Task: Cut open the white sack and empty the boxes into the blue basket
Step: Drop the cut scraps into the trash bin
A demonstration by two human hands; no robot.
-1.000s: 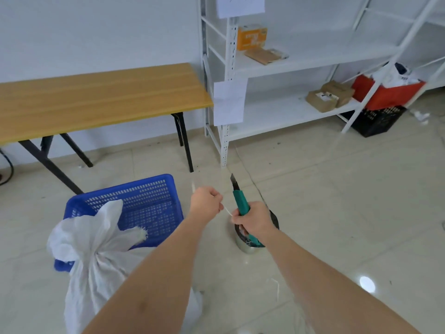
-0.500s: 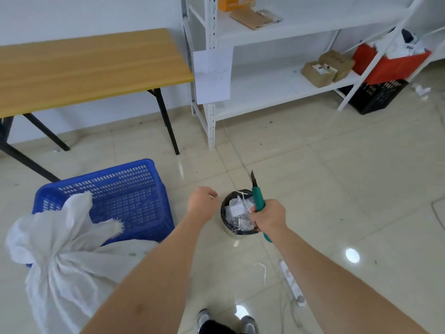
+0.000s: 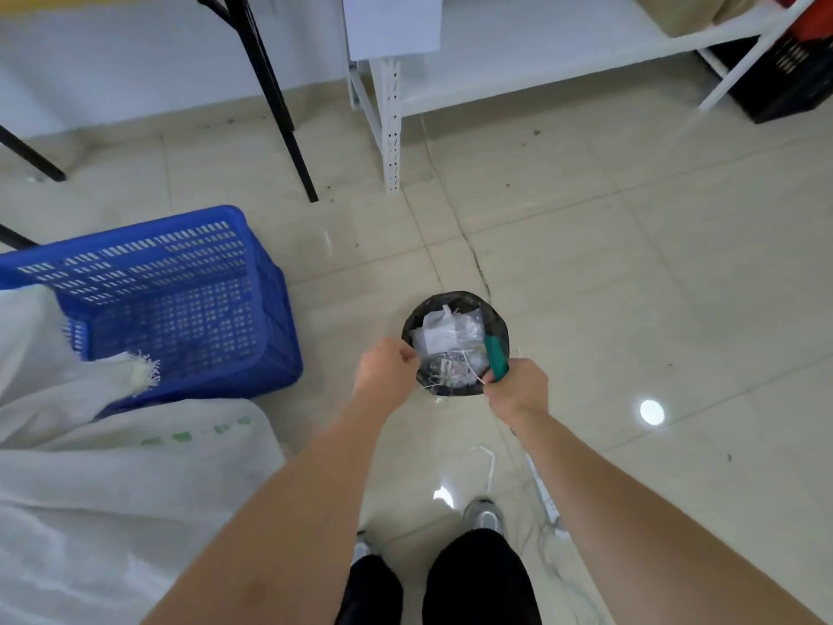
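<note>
While the right hand grips the green cutter over the bin and the left hand pinches a cut strand, blade contact risks a cut; scraps may miss.

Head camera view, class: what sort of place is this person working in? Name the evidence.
Probably a stockroom or small warehouse: white metal shelving holding cardboard boxes, a blue basket beside a white sack, and a bare tiled floor.

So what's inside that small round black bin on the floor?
The black-lined bin holds crumpled white paper and plastic scraps and thin white strings; anything beneath them is hidden.
</note>
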